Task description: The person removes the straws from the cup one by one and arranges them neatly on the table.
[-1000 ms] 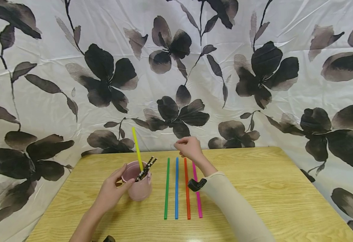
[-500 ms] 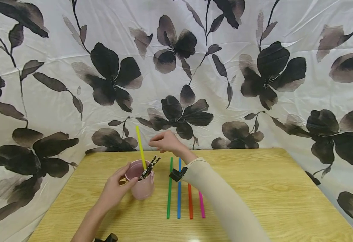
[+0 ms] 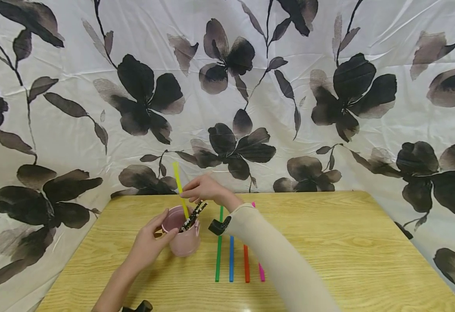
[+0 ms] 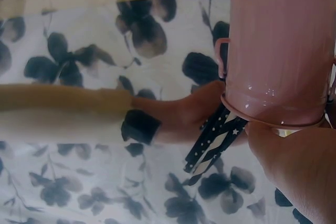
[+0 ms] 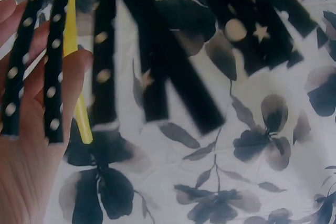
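Note:
A small pink bucket (image 3: 184, 247) stands on the table, holding a tall yellow straw (image 3: 177, 175) and several black patterned straws (image 3: 193, 216). My left hand (image 3: 149, 240) grips the bucket from the left, thumb over the near rim. Above the rim, my right hand (image 3: 207, 189) pinches the yellow straw around its middle. The left wrist view shows the bucket wall (image 4: 278, 40) and the black straws (image 4: 212, 145) with dots and stars. In the right wrist view, black straws partly hide my right fingers; the end of the yellow straw (image 5: 82, 116) sticks out past the thumb.
A green straw (image 3: 218, 260), a blue straw (image 3: 231, 260), a red straw (image 3: 247, 264) and a magenta straw (image 3: 262, 274) lie side by side right of the bucket, partly under my right forearm. Behind the wooden table (image 3: 328, 225) hangs a floral cloth (image 3: 196, 108).
My right hand has moved left from above the loose straws to the yellow straw and taken hold of it. The straw's top has tipped slightly left. My left hand keeps its grip on the bucket.

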`<state>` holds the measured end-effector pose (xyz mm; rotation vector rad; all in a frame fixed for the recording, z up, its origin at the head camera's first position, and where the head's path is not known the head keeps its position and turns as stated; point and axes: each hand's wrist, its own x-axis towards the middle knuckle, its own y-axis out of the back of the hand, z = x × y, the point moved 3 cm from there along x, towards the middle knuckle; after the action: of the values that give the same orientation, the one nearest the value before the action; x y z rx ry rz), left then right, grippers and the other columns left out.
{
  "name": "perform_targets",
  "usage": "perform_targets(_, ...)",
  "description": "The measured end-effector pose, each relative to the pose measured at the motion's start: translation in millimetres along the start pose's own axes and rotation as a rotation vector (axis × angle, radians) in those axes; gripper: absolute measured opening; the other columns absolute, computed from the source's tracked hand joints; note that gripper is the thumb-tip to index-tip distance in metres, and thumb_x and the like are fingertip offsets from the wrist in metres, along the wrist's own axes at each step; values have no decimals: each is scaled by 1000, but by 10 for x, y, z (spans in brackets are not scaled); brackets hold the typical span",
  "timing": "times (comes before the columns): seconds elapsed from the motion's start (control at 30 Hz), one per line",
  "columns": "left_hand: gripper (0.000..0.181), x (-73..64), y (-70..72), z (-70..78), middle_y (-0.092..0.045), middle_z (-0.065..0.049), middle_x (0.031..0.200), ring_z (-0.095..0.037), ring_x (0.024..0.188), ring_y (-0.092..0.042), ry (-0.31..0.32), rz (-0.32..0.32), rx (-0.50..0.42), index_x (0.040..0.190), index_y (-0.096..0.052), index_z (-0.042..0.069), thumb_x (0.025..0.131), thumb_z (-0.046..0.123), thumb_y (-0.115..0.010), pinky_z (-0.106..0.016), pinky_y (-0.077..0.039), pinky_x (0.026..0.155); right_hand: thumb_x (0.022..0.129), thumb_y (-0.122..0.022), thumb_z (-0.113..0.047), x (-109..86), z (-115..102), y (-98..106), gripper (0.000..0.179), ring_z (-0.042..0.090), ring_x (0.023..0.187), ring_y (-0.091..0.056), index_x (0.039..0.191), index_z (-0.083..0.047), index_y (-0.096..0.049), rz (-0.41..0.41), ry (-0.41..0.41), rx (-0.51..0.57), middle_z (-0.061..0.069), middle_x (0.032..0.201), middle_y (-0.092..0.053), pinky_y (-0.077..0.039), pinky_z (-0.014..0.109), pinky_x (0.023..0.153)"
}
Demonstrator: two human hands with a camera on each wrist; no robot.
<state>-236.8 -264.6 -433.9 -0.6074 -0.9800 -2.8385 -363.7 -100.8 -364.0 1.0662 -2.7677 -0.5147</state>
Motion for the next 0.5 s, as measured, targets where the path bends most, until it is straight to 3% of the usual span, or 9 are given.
perform_targets(0.5,63,-4,10,-5,-36,-7,135,-24,116,-41,2,-12,-52,136,-33,15,82,36,-59,-40,-46,80,77,-68,-18,34,-44,-157,26,27,82,-62,101,-5,-66,43,16,42,-1,86,-65,-50,39,70)
